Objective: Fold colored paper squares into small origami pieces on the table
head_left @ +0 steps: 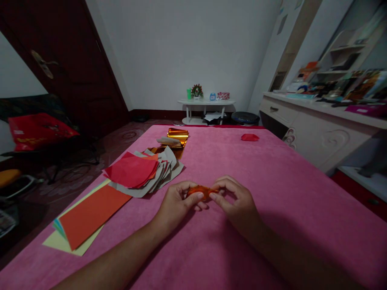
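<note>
Between my two hands is a small folded piece of shiny orange-gold foil paper (203,192), held just above the pink cloth. My left hand (183,198) pinches its left part, with the thumb across the front. At the right end, the thumb and fingertips of my right hand (235,197) grip it. Parts of the foil paper are hidden behind the fingers. To the left lies a pile of red paper sheets (133,170) on crumpled grey sheets (165,171). Nearer to me is a stack of coloured paper topped by an orange sheet (95,215).
A roll of gold foil (178,136) lies at the far left of the pink cloth (217,153). A red folded paper piece (250,137) sits at the far right. Beyond stands a small white table (206,102). A white cabinet (320,129) is on the right.
</note>
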{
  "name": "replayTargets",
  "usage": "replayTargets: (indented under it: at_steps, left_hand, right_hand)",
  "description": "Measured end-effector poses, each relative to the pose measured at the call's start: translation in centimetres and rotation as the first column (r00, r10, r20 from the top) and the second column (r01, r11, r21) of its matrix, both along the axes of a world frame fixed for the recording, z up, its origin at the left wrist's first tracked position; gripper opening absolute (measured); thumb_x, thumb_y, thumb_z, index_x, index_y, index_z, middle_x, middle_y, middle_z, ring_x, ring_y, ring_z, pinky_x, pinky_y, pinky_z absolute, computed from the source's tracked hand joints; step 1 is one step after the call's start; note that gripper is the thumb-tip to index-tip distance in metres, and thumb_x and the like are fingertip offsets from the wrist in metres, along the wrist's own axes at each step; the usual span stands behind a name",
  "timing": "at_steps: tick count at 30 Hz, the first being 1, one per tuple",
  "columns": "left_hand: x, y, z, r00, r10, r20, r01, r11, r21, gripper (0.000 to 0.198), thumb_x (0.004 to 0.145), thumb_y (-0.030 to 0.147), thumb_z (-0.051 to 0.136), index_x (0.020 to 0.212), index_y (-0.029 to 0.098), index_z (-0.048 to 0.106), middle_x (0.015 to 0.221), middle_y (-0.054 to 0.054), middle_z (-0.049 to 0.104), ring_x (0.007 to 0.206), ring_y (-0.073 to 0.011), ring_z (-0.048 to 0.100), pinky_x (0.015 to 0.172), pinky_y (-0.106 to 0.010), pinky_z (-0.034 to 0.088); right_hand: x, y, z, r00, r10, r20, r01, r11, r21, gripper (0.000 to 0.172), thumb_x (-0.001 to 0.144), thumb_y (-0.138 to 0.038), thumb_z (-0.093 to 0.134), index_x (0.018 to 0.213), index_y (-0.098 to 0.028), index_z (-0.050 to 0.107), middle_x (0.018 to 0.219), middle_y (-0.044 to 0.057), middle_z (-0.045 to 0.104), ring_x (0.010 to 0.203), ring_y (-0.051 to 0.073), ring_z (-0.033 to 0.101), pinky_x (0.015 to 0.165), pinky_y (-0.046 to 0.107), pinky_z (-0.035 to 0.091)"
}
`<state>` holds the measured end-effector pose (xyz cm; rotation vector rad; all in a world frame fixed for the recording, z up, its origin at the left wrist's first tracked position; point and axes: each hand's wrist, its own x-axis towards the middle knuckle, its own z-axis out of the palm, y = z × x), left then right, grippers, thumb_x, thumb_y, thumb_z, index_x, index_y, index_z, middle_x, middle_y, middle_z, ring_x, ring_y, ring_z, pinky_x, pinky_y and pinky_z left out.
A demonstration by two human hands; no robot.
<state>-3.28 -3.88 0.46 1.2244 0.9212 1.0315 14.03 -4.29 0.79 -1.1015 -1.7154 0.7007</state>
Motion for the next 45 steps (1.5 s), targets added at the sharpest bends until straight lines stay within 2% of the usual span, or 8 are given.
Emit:
replayTargets:
  at_steps: [12, 19, 21, 27, 39, 45]
  left_hand:
    - [0.48, -0.39, 0.05, 1.000, -0.001, 0.000, 0.001, 1.000, 0.030, 0.024, 0.077, 0.031, 0.066, 0.084, 0.009, 0.062, 0.064, -0.007, 0.069, 0.053, -0.0124, 0.062, 0.048, -0.019, 0.043]
    - [0.71, -0.25, -0.02, 0.999, 0.012, -0.032, -0.011, 0.999, 0.047, 0.023, 0.078, 0.031, 0.066, 0.084, 0.009, 0.061, 0.058, -0.004, 0.065, 0.040, -0.0061, 0.043, 0.042, -0.018, 0.030]
    - [0.78, -0.29, 0.00, 1.000, 0.016, -0.023, -0.015, 0.998, 0.054, 0.022, 0.077, 0.030, 0.066, 0.083, 0.009, 0.062, 0.057, -0.004, 0.065, 0.041, -0.0058, 0.042, 0.042, -0.018, 0.028]
    - [0.87, -0.55, 0.15, 1.000, 0.006, -0.026, -0.004, 0.997, 0.076, 0.018, 0.077, 0.027, 0.066, 0.080, 0.009, 0.064, 0.057, -0.003, 0.064, 0.050, -0.0092, 0.053, 0.050, -0.019, 0.036]
    - [0.90, -0.52, -0.09, 0.996, 0.011, -0.091, -0.002, 0.995, 0.095, 0.017, 0.078, 0.026, 0.064, 0.080, 0.009, 0.065, 0.058, -0.003, 0.063, 0.055, -0.0119, 0.056, 0.059, -0.022, 0.042]
    - [1.00, -0.64, 0.08, 0.991, 0.014, -0.130, -0.002, 0.996, 0.087, 0.013, 0.078, 0.023, 0.063, 0.077, 0.010, 0.066, 0.057, -0.002, 0.062, 0.053, -0.0106, 0.054, 0.057, -0.021, 0.041]
  right_hand:
    - [-0.21, -0.25, 0.34, 1.000, 0.012, -0.016, -0.012, 1.000, 0.019, 0.009, 0.077, -0.013, 0.060, 0.075, -0.020, 0.063, 0.078, 0.001, 0.059, 0.070, 0.014, 0.056, 0.064, 0.025, 0.044]
    - [-0.24, -0.18, 0.18, 0.999, 0.032, -0.039, -0.031, 0.999, 0.033, 0.009, 0.075, -0.011, 0.062, 0.074, -0.020, 0.063, 0.077, 0.000, 0.058, 0.070, 0.013, 0.055, 0.063, 0.024, 0.043]
    - [-0.27, -0.13, 0.17, 0.998, 0.037, -0.046, -0.036, 0.999, 0.023, 0.009, 0.075, -0.011, 0.062, 0.073, -0.020, 0.063, 0.076, 0.000, 0.058, 0.070, 0.013, 0.055, 0.063, 0.024, 0.043]
    - [-0.24, -0.12, 0.28, 0.997, 0.057, -0.044, -0.059, 0.998, -0.032, 0.010, 0.075, -0.011, 0.061, 0.070, -0.020, 0.062, 0.075, -0.001, 0.058, 0.068, 0.012, 0.055, 0.063, 0.024, 0.043]
    - [-0.26, 0.34, -0.17, 0.998, 0.046, -0.032, -0.049, 0.991, -0.127, 0.005, 0.073, -0.014, 0.061, 0.075, -0.019, 0.062, 0.075, -0.001, 0.058, 0.066, 0.012, 0.054, 0.063, 0.025, 0.043]
    - [-0.21, 0.27, -0.27, 0.998, 0.050, -0.033, -0.054, 0.987, -0.153, 0.005, 0.074, -0.015, 0.060, 0.070, -0.019, 0.059, 0.073, -0.001, 0.056, 0.065, 0.012, 0.053, 0.062, 0.024, 0.042]
